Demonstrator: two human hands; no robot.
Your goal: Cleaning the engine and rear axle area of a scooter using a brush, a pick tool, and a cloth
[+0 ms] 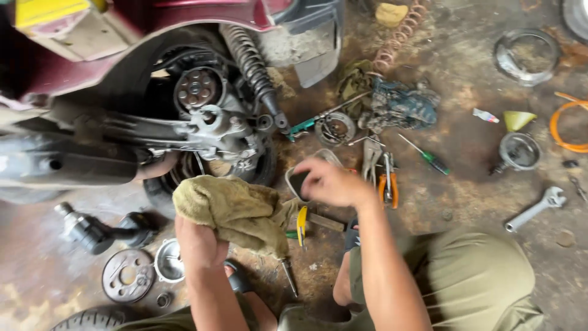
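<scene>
My left hand grips a crumpled tan rag held up in front of me, just below the scooter's rear wheel and engine. My right hand hovers with curled fingers over a small metal tray on the greasy floor; whether it holds anything I cannot tell. Pliers with orange handles and a yellow-handled tool lie close to that hand.
The scooter's shock absorber and exhaust stand at the left. Round metal parts lie bottom left. A green screwdriver, an adjustable wrench, a yellow funnel and an orange hose are scattered right.
</scene>
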